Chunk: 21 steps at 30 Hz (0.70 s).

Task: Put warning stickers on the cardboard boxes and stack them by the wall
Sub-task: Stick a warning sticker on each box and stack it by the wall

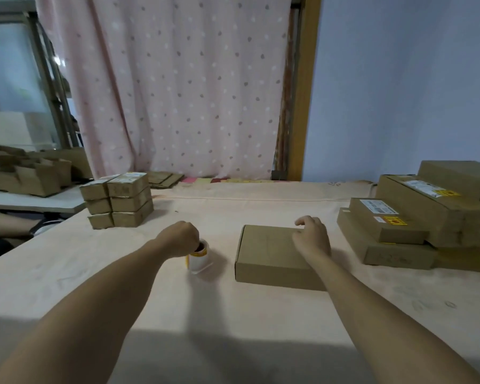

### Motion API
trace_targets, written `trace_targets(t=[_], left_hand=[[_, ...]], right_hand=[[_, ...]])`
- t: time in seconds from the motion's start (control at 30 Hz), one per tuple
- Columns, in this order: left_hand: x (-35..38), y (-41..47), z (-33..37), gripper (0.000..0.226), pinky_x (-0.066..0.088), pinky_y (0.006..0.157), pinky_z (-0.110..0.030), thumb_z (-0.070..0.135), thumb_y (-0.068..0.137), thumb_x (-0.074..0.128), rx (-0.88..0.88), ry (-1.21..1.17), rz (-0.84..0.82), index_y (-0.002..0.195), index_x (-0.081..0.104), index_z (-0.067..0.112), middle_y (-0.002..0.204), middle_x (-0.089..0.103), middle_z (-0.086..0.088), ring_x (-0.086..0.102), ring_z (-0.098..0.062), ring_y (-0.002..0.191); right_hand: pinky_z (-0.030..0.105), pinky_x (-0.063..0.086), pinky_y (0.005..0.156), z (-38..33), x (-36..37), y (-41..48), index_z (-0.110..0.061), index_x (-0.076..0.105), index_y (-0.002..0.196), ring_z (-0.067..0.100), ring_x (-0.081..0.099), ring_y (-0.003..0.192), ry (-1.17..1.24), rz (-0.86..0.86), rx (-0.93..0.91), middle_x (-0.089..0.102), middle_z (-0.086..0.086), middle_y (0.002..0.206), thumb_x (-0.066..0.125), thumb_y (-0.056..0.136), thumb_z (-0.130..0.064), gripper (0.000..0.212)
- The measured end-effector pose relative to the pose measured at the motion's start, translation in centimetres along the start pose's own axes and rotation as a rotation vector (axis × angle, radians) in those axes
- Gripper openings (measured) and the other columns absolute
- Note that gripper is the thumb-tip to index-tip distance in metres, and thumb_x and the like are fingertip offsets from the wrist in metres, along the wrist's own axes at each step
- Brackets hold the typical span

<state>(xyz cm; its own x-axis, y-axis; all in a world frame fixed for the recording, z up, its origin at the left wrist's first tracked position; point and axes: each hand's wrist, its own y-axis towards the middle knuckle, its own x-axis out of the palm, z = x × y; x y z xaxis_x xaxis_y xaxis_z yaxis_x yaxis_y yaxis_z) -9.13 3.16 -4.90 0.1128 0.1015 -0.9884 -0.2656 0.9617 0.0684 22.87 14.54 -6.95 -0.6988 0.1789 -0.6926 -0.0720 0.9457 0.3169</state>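
Peach tablecloth point(233, 314); spotted pink curtain point(178, 92), blue wall point(399, 92).

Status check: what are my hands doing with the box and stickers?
Left hand grips the sticker roll. Right hand rests on the plain box, no sticker on top yet. Nothing in the way.

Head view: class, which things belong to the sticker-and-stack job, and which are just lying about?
Job: left hand, gripping the sticker roll; right hand, resting on the plain box; stickered boxes by the wall.
Lying about: curtain; flat cardboard; open cartons on the side table.
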Motion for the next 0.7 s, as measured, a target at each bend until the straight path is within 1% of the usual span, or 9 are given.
trace_targets(t=[0.1,0.17,0.23,0.3,0.37,0.43,0.53,0.6,0.7], left_hand=[[0.2,-0.9,-1.4,0.025,0.054,0.085,-0.039,0.019,0.090,0.053,0.035,0.044,-0.006,0.098,0.077,0.016,0.103,0.068,-0.005,0.061,-0.025,0.099],[0.1,-1.3,-1.8,0.026,0.053,0.086,-0.040,0.020,0.088,0.052,0.040,-0.002,0.010,0.095,0.077,0.016,0.101,0.067,-0.004,0.059,-0.025,0.100],[0.3,-1.4,-1.8,0.030,0.053,0.081,-0.041,0.034,0.084,0.053,0.049,-0.060,0.031,0.087,0.076,0.016,0.093,0.068,-0.003,0.058,-0.022,0.095],[0.9,-1.5,-1.3,0.043,0.051,0.069,-0.038,0.052,0.078,0.052,0.072,-0.099,0.053,0.076,0.071,0.013,0.082,0.067,-0.003,0.057,-0.018,0.087],[1.6,-1.7,-0.2,0.044,0.042,0.057,-0.031,0.056,0.074,0.056,0.117,-0.107,0.059,0.066,0.062,0.012,0.071,0.061,-0.001,0.055,-0.018,0.077],[1.9,-1.9,0.9,0.032,0.035,0.053,-0.029,0.045,0.073,0.060,0.177,0.001,0.018,0.065,0.056,0.015,0.071,0.057,0.000,0.052,-0.020,0.078],[1.3,-1.9,1.6,0.001,0.029,0.053,-0.028,0.019,0.072,0.057,0.202,0.164,-0.024,0.073,0.058,0.020,0.086,0.053,-0.002,0.045,-0.016,0.069],[1.1,-1.6,1.5,0.010,0.027,0.053,-0.031,0.008,0.075,0.052,0.200,0.225,-0.028,0.075,0.058,0.016,0.086,0.052,-0.005,0.040,-0.016,0.068],[1.6,-0.9,0.7,0.006,0.036,0.057,-0.034,0.012,0.079,0.058,0.127,0.150,0.022,0.074,0.062,0.010,0.076,0.050,-0.003,0.049,-0.024,0.078]], right_hand=[[0.034,0.041,0.093,-1.8,1.2,-0.1,-0.022,0.064,0.115,0.022,0.050,0.121,-0.013,-0.056,-0.084,0.055,-0.002,0.129,0.052,0.091,-0.011,0.029],[0.035,0.045,0.094,-2.7,1.9,-0.2,-0.021,0.064,0.111,0.022,0.051,0.119,0.011,-0.072,-0.107,0.056,0.000,0.127,0.053,0.092,-0.009,0.026],[0.037,0.048,0.093,-3.4,2.7,-0.5,-0.023,0.063,0.106,0.021,0.052,0.116,0.019,-0.093,-0.126,0.057,-0.001,0.124,0.052,0.094,-0.011,0.020],[0.036,0.048,0.092,-4.0,3.5,-0.9,-0.023,0.063,0.104,0.020,0.053,0.114,0.010,-0.116,-0.141,0.058,-0.001,0.122,0.050,0.095,-0.012,0.019],[0.036,0.048,0.092,-4.3,4.1,-1.3,-0.021,0.064,0.103,0.021,0.053,0.113,0.010,-0.136,-0.152,0.057,-0.001,0.121,0.048,0.096,-0.012,0.019],[0.036,0.047,0.093,-4.5,4.5,-1.7,-0.020,0.064,0.102,0.020,0.053,0.113,0.013,-0.158,-0.162,0.057,-0.002,0.120,0.048,0.096,-0.011,0.019],[0.036,0.047,0.096,-4.6,4.6,-2.5,-0.023,0.065,0.100,0.019,0.054,0.113,0.013,-0.186,-0.171,0.057,-0.005,0.118,0.047,0.093,-0.013,0.022],[0.038,0.048,0.096,-4.3,4.5,-3.0,-0.035,0.061,0.091,0.015,0.056,0.110,0.002,-0.190,-0.153,0.058,-0.012,0.111,0.043,0.086,-0.023,0.022],[0.042,0.050,0.095,-3.9,4.6,-3.0,-0.042,0.054,0.081,0.013,0.057,0.105,0.002,-0.205,-0.153,0.056,-0.019,0.104,0.036,0.077,-0.032,0.021]])
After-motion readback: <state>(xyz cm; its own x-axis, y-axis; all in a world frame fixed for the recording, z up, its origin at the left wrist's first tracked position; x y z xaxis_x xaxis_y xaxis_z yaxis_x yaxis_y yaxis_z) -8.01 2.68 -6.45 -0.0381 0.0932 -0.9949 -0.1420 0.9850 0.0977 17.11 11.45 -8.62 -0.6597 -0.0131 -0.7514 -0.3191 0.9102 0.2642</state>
